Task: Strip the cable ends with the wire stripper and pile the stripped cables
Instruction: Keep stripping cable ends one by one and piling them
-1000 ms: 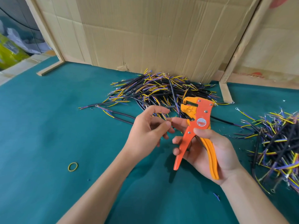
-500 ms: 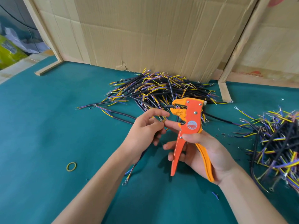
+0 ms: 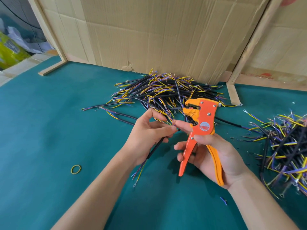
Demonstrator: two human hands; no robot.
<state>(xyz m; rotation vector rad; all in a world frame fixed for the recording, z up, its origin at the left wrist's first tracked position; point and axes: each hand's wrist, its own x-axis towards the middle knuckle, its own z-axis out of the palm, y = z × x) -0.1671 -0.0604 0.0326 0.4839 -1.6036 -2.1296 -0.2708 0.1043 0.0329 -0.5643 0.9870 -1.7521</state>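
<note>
1 black-sheathed cable, pinched by the left hand, slants toward the orange wire stripper gripped in the right hand.

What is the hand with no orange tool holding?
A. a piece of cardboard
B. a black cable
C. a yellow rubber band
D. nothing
B: the left hand pinches a black cable whose coloured wires trail down toward the green table, while the yellow rubber band lies untouched on the table.
</note>
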